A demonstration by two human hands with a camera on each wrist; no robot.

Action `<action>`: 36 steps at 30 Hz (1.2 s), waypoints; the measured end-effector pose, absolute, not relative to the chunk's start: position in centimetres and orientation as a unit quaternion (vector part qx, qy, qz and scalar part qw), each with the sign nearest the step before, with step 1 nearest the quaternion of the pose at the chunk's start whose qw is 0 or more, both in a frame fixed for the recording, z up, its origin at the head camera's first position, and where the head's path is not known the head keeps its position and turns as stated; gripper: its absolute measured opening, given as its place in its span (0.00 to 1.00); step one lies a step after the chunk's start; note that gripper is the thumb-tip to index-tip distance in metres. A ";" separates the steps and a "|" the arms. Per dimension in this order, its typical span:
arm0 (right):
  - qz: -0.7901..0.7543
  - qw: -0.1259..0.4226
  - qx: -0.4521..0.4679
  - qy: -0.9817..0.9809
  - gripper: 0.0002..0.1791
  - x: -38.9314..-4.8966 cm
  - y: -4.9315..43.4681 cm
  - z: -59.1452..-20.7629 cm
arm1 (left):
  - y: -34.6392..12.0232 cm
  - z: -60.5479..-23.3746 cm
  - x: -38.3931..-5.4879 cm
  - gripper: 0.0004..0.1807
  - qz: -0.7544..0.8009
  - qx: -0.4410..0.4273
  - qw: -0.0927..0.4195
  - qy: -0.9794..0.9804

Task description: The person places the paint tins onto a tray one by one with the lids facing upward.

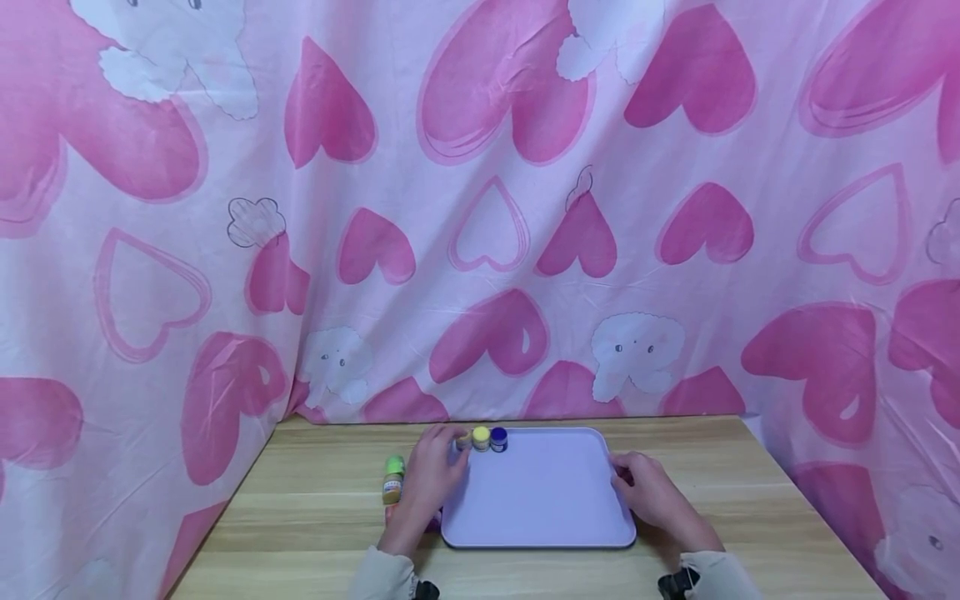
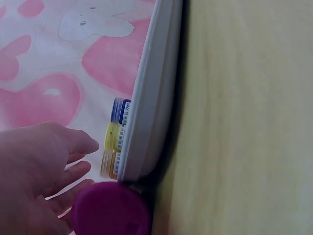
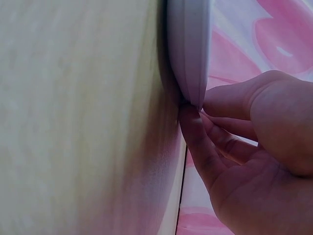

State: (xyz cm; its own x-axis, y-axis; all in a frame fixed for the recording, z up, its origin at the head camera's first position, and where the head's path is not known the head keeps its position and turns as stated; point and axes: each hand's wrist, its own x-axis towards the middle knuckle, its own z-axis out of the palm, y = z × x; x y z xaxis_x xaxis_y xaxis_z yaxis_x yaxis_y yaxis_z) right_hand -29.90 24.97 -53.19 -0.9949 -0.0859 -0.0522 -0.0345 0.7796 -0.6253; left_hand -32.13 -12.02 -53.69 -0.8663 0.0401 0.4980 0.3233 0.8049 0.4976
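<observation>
A pale lilac tray (image 1: 540, 492) lies on the table. Along its back left edge stand a dark blue paint jar (image 1: 498, 439), a yellow one (image 1: 482, 438) and an orange-yellow one (image 2: 109, 163), side by side. My left hand (image 1: 433, 475) is beside the orange-yellow jar at the tray's back left corner. In the left wrist view its fingers are loosely bent, with a gap between them and the jars. At the tray's right side, my right hand (image 1: 651, 490) pinches the rim, thumb above and a finger at the underside.
Left of the tray, a green-capped jar (image 1: 394, 465) and an ochre jar (image 1: 392, 489) stand on the wooden table (image 1: 315, 508). More jars there are partly hidden by the left arm. A magenta lid (image 2: 111, 210) appears close to the left wrist camera. Pink heart-patterned cloth (image 1: 480, 208) hangs behind.
</observation>
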 end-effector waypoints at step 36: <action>-0.333 0.040 -0.035 0.941 0.27 -30.0 25.1 -53.3 | -16.1 -53.8 -30.5 0.12 -0.308 -0.053 0.155 -0.937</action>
